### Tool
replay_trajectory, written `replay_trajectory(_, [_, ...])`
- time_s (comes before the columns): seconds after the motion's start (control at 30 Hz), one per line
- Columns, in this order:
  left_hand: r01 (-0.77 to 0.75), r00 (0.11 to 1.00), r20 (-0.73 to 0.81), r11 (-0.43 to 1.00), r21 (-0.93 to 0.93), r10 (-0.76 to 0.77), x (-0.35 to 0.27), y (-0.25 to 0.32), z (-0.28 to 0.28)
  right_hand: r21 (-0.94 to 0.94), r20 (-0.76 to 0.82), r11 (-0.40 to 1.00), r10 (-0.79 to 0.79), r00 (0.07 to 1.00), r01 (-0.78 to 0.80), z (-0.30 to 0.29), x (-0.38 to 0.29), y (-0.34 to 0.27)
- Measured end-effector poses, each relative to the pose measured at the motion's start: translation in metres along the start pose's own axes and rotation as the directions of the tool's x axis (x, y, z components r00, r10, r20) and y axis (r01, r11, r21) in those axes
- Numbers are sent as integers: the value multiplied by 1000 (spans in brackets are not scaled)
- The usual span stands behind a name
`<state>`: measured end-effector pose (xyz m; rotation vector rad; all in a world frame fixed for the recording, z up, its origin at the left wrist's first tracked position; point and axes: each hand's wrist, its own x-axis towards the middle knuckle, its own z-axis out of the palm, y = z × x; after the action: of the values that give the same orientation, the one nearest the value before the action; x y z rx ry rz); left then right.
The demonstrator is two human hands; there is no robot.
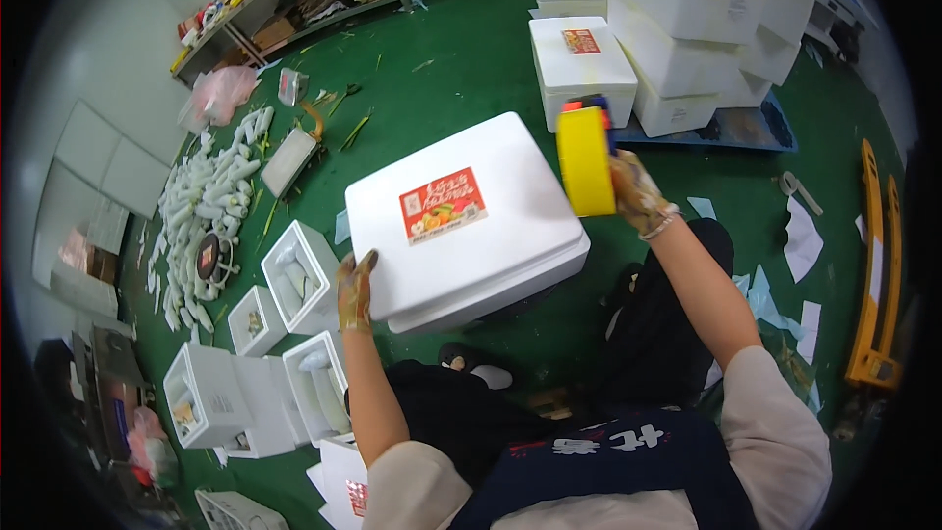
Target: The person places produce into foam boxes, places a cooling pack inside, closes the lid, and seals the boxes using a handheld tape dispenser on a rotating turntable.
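A white foam box with its lid on lies tilted in front of me, a red printed fruit label on its top. My left hand, in a stained glove, holds the box at its near left corner, the fingertips over the lid's edge. In my gloved right hand is a tape dispenser with a wide yellow tape roll. The roll is at the box's right end; whether tape touches the foam cannot be told. What bears the box is mostly hidden beneath it.
Open foam boxes with wrapped produce stand at left, near a pile of white-wrapped produce. A labelled closed box and stacked foam boxes stand ahead right. A yellow pallet jack lies far right. Scraps litter the green floor.
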<state>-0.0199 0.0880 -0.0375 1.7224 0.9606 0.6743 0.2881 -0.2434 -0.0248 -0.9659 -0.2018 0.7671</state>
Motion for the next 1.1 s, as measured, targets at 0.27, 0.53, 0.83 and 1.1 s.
replay_trajectory(0.27, [176,983,-87,954,242,-159,1,-9,-1,-421,-157,904,5,988,-71,57,47,7])
replay_trajectory(0.53, [372,928,59,916,-152,-367,-39,-13,1,-470,-127,878,34,991,-91,50,12,18])
replay_trajectory(0.83, [386,919,8,896,-220,-394,-29,-15,-12,-343,-166,939,-50,985,-10,56,30,37])
replay_trajectory(1.1, [-695,684,312,459,553,660,47,153,101,-598,-188,801,-87,978,-44,-35,6,-36])
